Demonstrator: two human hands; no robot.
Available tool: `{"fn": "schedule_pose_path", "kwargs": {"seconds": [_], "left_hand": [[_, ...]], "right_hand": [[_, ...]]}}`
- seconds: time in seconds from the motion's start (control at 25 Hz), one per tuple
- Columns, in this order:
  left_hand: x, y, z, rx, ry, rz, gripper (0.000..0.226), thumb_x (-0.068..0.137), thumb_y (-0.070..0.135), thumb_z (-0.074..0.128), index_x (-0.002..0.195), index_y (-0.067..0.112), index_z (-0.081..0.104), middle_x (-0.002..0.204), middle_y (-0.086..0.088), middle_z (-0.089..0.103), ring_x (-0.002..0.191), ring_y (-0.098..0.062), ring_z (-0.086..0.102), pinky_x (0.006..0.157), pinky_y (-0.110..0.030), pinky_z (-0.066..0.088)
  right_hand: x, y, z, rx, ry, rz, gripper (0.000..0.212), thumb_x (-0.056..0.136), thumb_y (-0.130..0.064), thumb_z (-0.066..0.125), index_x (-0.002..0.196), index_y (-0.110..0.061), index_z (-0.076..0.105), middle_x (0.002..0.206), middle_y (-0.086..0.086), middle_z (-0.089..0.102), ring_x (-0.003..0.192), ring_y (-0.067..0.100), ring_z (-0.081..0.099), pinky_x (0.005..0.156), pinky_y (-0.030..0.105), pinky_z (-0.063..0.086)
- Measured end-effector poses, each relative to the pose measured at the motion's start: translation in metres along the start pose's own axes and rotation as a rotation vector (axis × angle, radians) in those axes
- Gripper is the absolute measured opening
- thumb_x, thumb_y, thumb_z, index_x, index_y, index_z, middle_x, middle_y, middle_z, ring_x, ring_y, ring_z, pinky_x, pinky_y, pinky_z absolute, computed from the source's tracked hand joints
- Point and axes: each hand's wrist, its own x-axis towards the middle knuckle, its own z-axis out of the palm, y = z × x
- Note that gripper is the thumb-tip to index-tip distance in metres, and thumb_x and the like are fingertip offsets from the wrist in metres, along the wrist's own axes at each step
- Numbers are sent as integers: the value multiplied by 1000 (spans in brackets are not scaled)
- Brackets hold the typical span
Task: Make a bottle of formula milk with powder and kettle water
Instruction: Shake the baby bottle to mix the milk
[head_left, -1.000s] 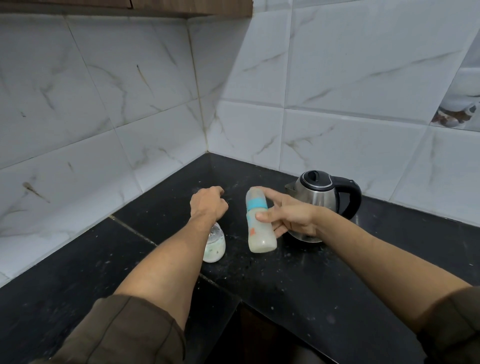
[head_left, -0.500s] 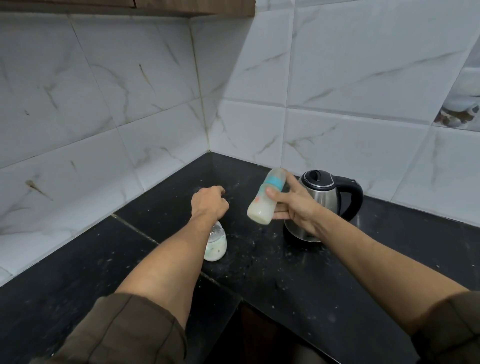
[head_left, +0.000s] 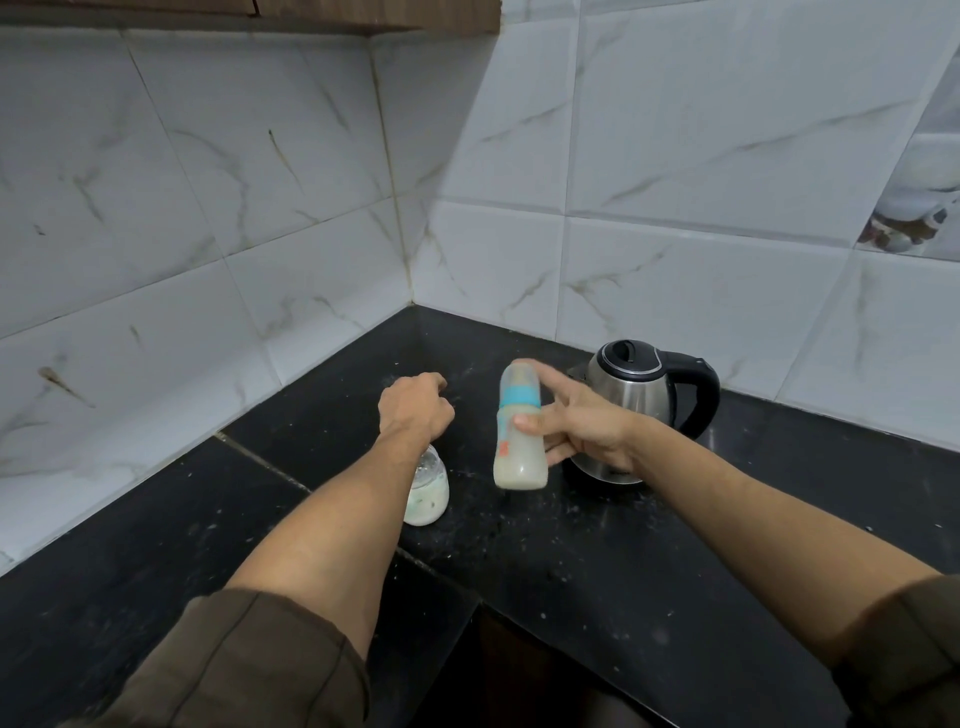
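My right hand (head_left: 582, 428) grips a baby bottle (head_left: 519, 431) with a blue collar, upright and just above the counter, filled with milky white liquid. My left hand (head_left: 415, 408) is closed over the top of a small clear jar (head_left: 428, 493) with white powder in its lower part, standing on the black counter (head_left: 597, 561). The jar's top is hidden under my hand and wrist. A steel kettle (head_left: 634, 400) with a black lid and handle stands right behind my right hand.
White marble-look tiles form the corner wall behind. Powder specks dot the counter. The counter's inner edge drops away at bottom centre (head_left: 483, 608). A wooden cabinet underside (head_left: 249, 15) runs along the top left.
The bottle went from upright to tilted with its top to the right, then back upright and lower, blurred with motion. My left hand stayed on the jar.
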Motion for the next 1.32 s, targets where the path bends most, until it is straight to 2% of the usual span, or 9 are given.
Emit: {"fn": "schedule_pose_path", "kwargs": {"seconds": [0.08,0.2,0.4,0.56,0.72,0.92,1.08,1.24,1.32], "left_hand": [[1,-3,-1,0,8,-10,48,96,14,57,143,25,63,133,-5,71,123,-28,64,102,-41,54],[2,-1,-2,3,18,2,50,95,13,55,142,26,63,133,-5,71,124,-29,63,103,-41,53],[5,2,1,-7,14,0,48,97,14,59,144,25,62,135,-5,70,124,-27,64,104,-42,53],[7,-1,1,5,19,8,49,96,12,60,143,26,62,135,-5,70,125,-28,63,104,-43,53],[8,-2,3,-8,6,0,47,97,13,62,142,25,62,134,-5,70,123,-27,65,104,-43,54],[9,-3,4,5,5,0,48,96,12,59,142,25,63,134,-6,70,124,-29,64,104,-43,53],[9,0,5,1,-6,7,48,96,14,59,142,25,63,134,-6,70,125,-28,64,104,-42,53],[8,-1,5,-3,-5,6,48,96,13,58,142,25,63,135,-6,70,124,-28,64,104,-43,54],[8,-2,4,-1,-1,2,48,95,12,57,141,26,64,134,-5,70,124,-28,64,103,-42,54]], "right_hand": [[2,-1,3,-12,-26,1,80,79,-34,91,144,-49,47,121,18,76,106,39,76,77,44,65],[6,-3,2,201,217,-17,78,83,-32,89,148,-40,46,123,17,76,100,39,78,77,45,67],[4,5,5,-49,-101,28,79,80,-35,91,142,-55,47,121,16,76,107,39,76,79,44,64],[9,4,8,151,205,-17,74,82,-32,90,142,-45,49,120,16,77,99,38,78,85,52,65],[4,9,5,13,-66,135,66,82,-40,88,139,-38,54,119,17,77,93,34,79,68,37,65],[8,7,5,186,234,314,55,85,-43,83,127,-13,63,101,20,78,72,24,79,58,30,64],[9,8,3,131,36,347,61,75,-46,86,123,-10,69,101,19,79,75,24,79,58,31,64],[11,8,-1,191,219,349,54,83,-41,86,125,-13,66,89,19,80,71,25,80,53,30,63],[11,11,0,122,97,367,61,80,-44,87,128,-13,66,98,19,80,76,24,80,57,30,63]]}}
